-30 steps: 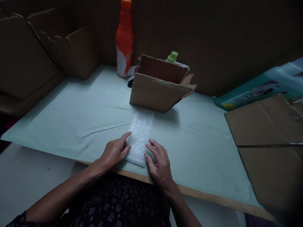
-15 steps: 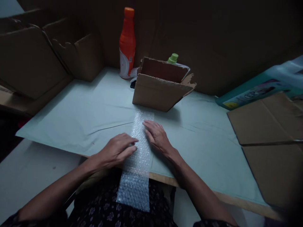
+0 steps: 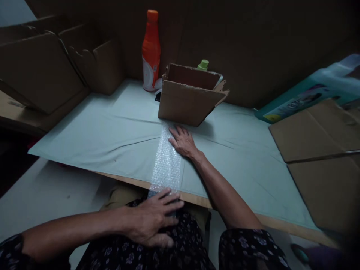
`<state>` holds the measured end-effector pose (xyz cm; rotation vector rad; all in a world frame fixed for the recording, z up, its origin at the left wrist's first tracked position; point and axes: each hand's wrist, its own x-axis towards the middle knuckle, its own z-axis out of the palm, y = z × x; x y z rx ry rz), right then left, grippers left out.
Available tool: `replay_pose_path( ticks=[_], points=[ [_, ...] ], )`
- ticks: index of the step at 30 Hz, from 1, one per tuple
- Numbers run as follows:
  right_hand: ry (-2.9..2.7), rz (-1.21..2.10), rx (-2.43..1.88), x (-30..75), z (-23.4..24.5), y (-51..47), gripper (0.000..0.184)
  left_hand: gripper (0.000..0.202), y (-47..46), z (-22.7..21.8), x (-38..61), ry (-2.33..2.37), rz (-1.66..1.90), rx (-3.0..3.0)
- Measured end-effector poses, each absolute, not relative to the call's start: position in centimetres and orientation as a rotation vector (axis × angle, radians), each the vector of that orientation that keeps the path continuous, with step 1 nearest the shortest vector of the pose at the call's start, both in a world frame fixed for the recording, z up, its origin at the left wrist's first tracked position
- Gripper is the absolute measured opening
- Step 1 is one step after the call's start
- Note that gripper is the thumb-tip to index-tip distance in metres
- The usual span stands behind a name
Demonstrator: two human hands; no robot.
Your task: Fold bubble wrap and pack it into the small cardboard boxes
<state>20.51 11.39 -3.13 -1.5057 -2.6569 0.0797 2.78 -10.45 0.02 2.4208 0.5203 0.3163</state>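
Observation:
A strip of clear bubble wrap (image 3: 166, 159) lies lengthwise on the pale cloth-covered table, its near part running over the table's front edge. On the strip's far end rests my right hand (image 3: 183, 141), flat with the fingers spread. My left hand (image 3: 156, 217) is at the front edge, over the near part of the strip, its fingers apart; it hides the hanging end. Whether that palm presses on the strip, I cannot tell. Just beyond my right hand stands an open-topped cardboard box (image 3: 188, 103).
An orange bottle (image 3: 151, 52) stands behind the box to the left, and a green cap (image 3: 203, 65) shows behind it. More cardboard boxes (image 3: 42, 71) are at the left. At the right are a teal jug (image 3: 306, 93) and a folded cardboard piece (image 3: 317, 135).
My right hand has slid forward along the bubble wrap toward the box. My left hand has come back toward my body, from the strip's middle to the table edge, and its fingers have spread.

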Motion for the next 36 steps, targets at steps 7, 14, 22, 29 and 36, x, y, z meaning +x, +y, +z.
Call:
replay_pose_path(
  ticks=[7, 14, 22, 29, 36],
  points=[
    [-2.665, 0.087, -1.5, 20.2, -2.8, 11.4, 0.056, 0.043, -12.2, -0.7, -3.0, 1.221, 0.769, 2.5],
    [-2.657, 0.125, -1.5, 20.0, -2.8, 11.3, 0.058, 0.056, -10.6, -5.5, -3.4, 1.386, 0.607, 2.836],
    [-2.634, 0.128, -1.505, 20.0, -2.9, 11.3, 0.057, 0.025, -10.3, -2.7, 0.3, 0.968, 0.988, 2.639],
    [-2.598, 0.172, -1.482, 20.1, -2.9, 11.1, 0.056, 0.032, -7.9, 0.2, 1.8, 1.333, 0.778, 1.771],
    [-2.428, 0.203, -1.478, 20.6, -1.6, 10.7, 0.053, 0.043, -6.0, -1.0, 2.3, 1.517, 0.757, 1.689]
  ],
)
